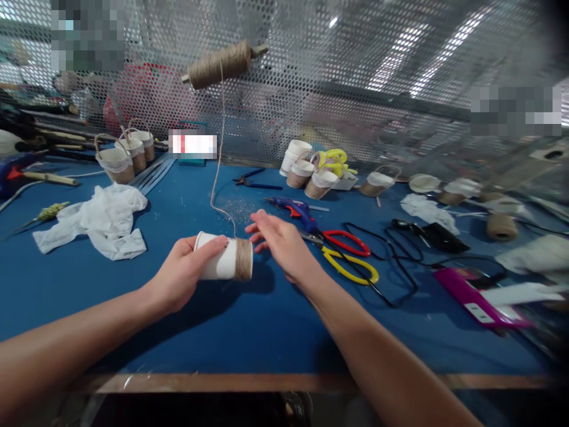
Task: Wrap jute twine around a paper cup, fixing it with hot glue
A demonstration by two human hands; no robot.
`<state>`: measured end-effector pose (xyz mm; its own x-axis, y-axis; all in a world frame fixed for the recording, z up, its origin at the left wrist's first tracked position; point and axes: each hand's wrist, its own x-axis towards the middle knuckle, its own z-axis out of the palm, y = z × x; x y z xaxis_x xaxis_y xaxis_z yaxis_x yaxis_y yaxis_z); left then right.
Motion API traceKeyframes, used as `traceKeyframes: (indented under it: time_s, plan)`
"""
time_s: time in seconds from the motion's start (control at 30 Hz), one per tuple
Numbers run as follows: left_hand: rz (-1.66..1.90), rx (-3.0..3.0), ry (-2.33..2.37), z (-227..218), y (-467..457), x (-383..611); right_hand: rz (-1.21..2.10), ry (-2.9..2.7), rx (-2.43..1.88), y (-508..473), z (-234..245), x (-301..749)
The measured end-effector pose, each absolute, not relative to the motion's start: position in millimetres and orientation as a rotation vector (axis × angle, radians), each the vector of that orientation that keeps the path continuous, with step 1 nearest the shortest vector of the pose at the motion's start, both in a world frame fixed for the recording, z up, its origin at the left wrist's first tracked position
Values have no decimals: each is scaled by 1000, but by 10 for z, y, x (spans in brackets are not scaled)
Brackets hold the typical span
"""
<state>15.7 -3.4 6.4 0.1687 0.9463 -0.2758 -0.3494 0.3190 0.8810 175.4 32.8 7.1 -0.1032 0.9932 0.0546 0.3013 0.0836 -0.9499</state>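
A white paper cup (217,268) lies sideways in my left hand (182,270), whose fingers wrap round it. Brown twine (243,261) is wound in a band about the cup's right end. From that band a loose strand (216,178) climbs to a twine spool (221,64) hung on a stick at the mesh. Just right of the cup is my right hand (282,243), with fingers apart and nothing visible in them; some fingertips are partly hidden. Red-and-yellow-handled scissors (349,258) and a blue glue gun (296,210) lie to its right.
Twine-wrapped cups with handles stand at back left (116,166) and back centre (320,184). White cloth (100,219) lies on the left. Dark pliers (255,179) are behind the cup. A black cable (400,279) and purple box (478,299) occupy the right. The blue table (186,338) ends nearby.
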Motion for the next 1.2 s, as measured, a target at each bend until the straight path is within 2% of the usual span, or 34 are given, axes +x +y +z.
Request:
traceKeyframes:
  time_s: [0.3, 1.2]
  plan:
    - [1176, 720, 1063, 28, 50, 147, 880, -1847, -1176, 30, 208, 1662]
    - [1183, 982, 1040, -30, 16, 130, 805, -1846, -1229, -9, 178, 1606]
